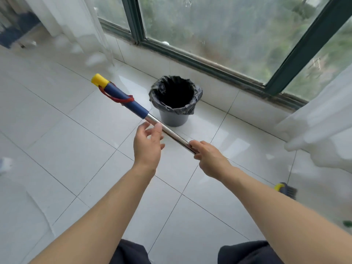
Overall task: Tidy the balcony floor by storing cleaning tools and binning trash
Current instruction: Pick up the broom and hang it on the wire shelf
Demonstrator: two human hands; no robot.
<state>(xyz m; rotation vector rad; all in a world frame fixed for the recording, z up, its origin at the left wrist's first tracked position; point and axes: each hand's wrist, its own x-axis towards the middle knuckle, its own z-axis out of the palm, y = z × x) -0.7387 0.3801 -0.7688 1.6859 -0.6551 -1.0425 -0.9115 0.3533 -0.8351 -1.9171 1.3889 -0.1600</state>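
Pole, head view: we hold a long steel broom pole [167, 133] w/ blue grip sleeve, yellow end cap & red cord loop. It slants up-left off the floor, cap end high, passing in front of the bin.
Broom end: dark bristle head [286, 190] w/ yellow collar sits low at lower right, by the white curtain [323, 121]. The stretch betw. hand & head isn't clear to us.
Right hand: our right hand [209, 159] wraps the bare steel, fingers curled round it. It's prob. carrying the weight so the low end can swing.
Left hand: our left hand [147, 147] is loose & spread, holding nothing. Thumb tip sits at the tube just below the blue sleeve; contact, can't tell. It looks placed to take a 2nd hold higher up for control.
Bin: round grey plastic bin [175, 119] w/ black liner bag stands under the window [219, 29], just beyond the pole, mouth open for trash.
Trash: small white scrap [5, 164], blurred, lies on the white tiled floor [66, 149] at far left, not yet binned.
Step, our guess: broom gets stored first, scraps after.
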